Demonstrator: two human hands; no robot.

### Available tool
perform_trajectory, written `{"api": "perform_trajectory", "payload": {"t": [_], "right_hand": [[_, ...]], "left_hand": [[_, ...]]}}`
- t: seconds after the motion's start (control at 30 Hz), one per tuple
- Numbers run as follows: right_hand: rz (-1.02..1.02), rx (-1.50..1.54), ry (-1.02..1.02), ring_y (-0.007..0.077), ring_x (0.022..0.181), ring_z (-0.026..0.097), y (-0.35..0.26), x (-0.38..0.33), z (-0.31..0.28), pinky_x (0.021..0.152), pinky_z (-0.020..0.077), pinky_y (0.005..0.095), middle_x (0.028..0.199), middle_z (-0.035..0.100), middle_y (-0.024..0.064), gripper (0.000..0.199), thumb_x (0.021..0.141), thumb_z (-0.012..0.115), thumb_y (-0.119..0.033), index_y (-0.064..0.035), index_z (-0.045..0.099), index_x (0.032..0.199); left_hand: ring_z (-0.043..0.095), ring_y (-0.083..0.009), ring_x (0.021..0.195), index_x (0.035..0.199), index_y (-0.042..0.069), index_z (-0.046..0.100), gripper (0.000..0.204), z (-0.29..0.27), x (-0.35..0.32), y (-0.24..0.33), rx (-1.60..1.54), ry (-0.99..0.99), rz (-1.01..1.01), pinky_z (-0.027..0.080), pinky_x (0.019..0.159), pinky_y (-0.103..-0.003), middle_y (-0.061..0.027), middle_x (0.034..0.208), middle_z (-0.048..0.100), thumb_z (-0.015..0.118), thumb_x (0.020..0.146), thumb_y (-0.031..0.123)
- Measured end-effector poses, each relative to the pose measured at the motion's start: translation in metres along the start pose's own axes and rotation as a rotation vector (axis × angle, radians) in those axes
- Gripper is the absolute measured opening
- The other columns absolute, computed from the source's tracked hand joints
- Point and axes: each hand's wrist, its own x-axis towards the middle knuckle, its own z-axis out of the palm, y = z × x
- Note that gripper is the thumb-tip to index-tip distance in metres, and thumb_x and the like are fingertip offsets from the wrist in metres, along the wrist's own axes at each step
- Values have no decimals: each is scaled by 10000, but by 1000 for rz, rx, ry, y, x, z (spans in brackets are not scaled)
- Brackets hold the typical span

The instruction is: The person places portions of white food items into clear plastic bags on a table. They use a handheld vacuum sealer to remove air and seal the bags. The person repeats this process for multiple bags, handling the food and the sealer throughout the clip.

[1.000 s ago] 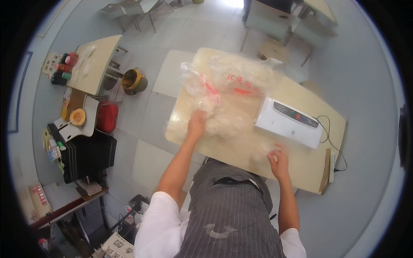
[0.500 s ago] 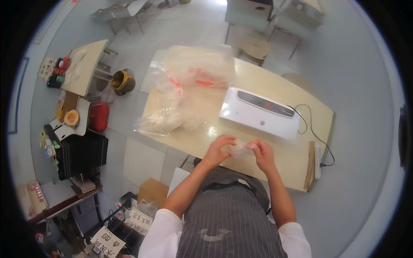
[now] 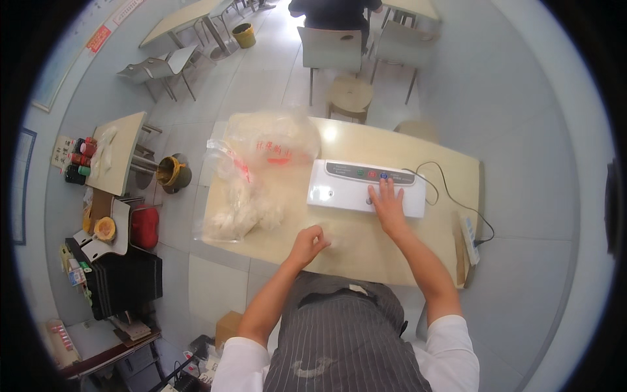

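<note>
A white vacuum sealer (image 3: 339,196) with a dark button panel lies on the cream table. My right hand (image 3: 390,208) rests on its right half, fingers apart, fingertips at the panel's lower edge. Nearer to me, my left hand (image 3: 307,246) is closed in a pinch on a small clear plastic bag (image 3: 336,242), hard to see against the tabletop. To the left lies a large clear bag with red print (image 3: 274,140). Close by is a clear bag of pale, lumpy contents (image 3: 238,212).
A black power cord (image 3: 450,196) runs from the sealer to a white power strip (image 3: 469,240) along the right edge of the table (image 3: 379,255). Beyond the far edge stand a stool (image 3: 350,95) and a seated person (image 3: 333,14). A bin (image 3: 173,173) stands on the floor at left.
My right hand has let go of the small plastic bag and moved up onto the sealer's panel. My left hand keeps the bag, slightly further left. The whole view has shifted.
</note>
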Motion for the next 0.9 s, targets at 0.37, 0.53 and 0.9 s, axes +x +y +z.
{"api": "perform_trajectory", "payload": {"t": [0.37,0.53,0.9], "right_hand": [[-39,82,-258,396,1176,431,13,34,-50,867,423,538,1250,440,235,610,688,652,-47,-60,427,1255],[14,267,-341,344,973,588,54,76,-65,825,474,422,1038,607,160,450,676,619,-40,-78,559,1120],[161,164,469,314,1131,493,48,64,-57,969,390,404,1153,571,127,524,631,593,34,-88,567,1140]], "left_hand": [[524,-173,653,752,29,530,189,-4,-17,-11,-108,-39,-27,438,597,-281,-69,717,551,718,736,16],[512,-203,623,720,31,489,238,7,-9,0,-60,-62,-26,440,588,-300,-84,687,517,725,713,1],[487,-138,589,689,25,494,243,28,3,-2,-70,16,24,422,561,-267,-53,642,516,736,714,11]]}}
